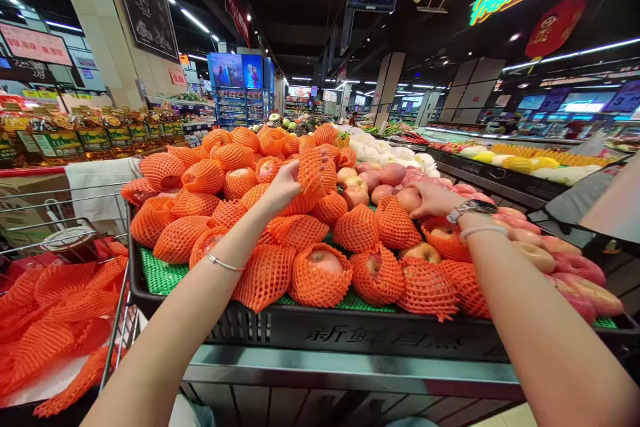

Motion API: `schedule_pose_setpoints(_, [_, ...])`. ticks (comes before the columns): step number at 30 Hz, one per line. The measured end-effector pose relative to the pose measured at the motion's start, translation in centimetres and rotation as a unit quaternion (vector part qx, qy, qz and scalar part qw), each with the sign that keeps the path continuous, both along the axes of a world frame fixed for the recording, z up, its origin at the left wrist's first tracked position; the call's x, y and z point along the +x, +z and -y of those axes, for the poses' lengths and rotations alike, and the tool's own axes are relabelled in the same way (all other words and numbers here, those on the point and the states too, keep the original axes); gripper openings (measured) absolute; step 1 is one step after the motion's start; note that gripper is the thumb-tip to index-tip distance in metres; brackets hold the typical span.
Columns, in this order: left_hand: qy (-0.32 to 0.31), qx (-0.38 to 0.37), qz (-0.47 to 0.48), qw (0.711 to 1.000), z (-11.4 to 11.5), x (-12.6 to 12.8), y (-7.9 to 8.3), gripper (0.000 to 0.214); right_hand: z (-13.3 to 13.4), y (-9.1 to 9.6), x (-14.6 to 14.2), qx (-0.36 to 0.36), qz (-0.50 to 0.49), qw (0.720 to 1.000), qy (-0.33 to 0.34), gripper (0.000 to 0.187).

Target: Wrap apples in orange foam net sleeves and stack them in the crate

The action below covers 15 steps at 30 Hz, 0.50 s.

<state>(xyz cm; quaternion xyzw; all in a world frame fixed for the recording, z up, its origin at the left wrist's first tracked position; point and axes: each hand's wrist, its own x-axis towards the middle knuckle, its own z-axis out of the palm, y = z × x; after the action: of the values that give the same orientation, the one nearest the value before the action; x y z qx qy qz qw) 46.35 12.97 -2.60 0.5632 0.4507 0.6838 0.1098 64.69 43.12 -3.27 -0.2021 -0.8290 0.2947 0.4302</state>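
apples (323, 265) partly unnetted
left hand (283, 188) pinches a foam net (311, 173); right hand (434, 199) grips a bare apple (407, 200) (most still wrapped).

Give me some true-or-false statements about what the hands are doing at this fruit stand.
1. The left hand holds up an orange net. True.
2. The right hand grips a banana. False: it rests on the apples.
3. A watch sits on the right wrist. True.
4. The crate under the fruit is white. False: it is black.
5. Loose nets lie in the cart on the left. True.
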Motion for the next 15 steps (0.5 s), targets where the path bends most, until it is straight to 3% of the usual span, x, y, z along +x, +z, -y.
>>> schedule_pose_setpoints(3, [0.013, -0.002, -0.006, 1.0, -0.3, -0.3, -0.4, 0.049, 0.5, 1.6, 0.4, 0.024, 0.014, 0.999, -0.021, 0.071])
schedule_pose_setpoints(6, [0.046, -0.009, -0.009, 0.999, -0.7, -0.5, -0.8, 0.043, 3.7, 3.2, -0.1, -0.091, -0.094, 0.991, 0.01, 0.076])
schedule_pose_setpoints(9, [0.067, -0.001, 0.002, 0.998, -0.8, -0.6, -0.9, 0.04, 9.1, 4.1, -1.8, -0.275, -0.2, 0.927, 0.158, 0.061])
schedule_pose_setpoints(12, [0.067, 0.008, 0.006, 0.998, -0.7, -0.6, -0.9, 0.044, 14.6, 4.0, -4.5, -0.328, -0.257, 0.871, 0.261, 0.061])
schedule_pose_setpoints(15, [0.069, 0.022, -0.013, 0.997, -0.7, -0.6, -0.8, 0.047, 18.0, 2.9, -7.3, -0.319, -0.257, 0.852, 0.324, 0.067])
